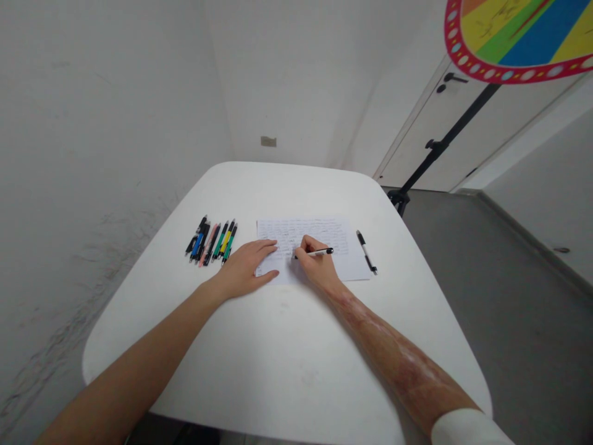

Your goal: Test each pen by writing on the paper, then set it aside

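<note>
R hand (318, 267): pinching 1 b/w pen (319, 252), tip end at handwritten sheet (354, 267) on white table (287, 352). L hand (245, 267): spread, palm down, digits on sheet's L side. Step: appar. writing, lower pg. Next stroke prob. needs sheet pinned, pen grip steady.

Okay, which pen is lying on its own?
The black-and-white pen right of the paper. The other loose pens lie grouped left of it; the right hand holds one more pen.
</note>
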A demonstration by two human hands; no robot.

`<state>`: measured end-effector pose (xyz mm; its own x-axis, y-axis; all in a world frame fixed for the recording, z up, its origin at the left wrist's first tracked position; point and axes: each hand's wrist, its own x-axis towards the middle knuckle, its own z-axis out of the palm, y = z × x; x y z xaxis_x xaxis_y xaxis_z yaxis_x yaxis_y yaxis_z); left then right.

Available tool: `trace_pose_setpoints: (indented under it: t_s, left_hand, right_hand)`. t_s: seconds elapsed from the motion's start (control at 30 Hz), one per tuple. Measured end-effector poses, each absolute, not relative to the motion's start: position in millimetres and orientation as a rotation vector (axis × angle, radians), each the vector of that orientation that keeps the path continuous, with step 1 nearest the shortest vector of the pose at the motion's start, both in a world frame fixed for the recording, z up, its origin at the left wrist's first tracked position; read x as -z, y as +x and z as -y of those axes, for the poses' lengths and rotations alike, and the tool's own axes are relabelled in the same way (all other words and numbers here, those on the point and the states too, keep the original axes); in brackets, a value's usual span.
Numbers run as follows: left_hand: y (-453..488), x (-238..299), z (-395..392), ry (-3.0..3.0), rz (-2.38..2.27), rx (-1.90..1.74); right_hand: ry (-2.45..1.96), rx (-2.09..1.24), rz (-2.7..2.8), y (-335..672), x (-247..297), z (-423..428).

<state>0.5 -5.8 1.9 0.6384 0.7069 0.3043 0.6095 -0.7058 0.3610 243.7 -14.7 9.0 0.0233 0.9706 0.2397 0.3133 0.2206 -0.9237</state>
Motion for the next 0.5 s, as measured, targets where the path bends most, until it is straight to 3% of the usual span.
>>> trace_pose_setpoints:
  t_s: [0.5]
  left_hand:
    - [0.5,-7.4,7.6,2.649,-1.047,-0.616]
  right_hand:
    - [-1.257,-0.94,1.381,267.0,-22.8,24.7]
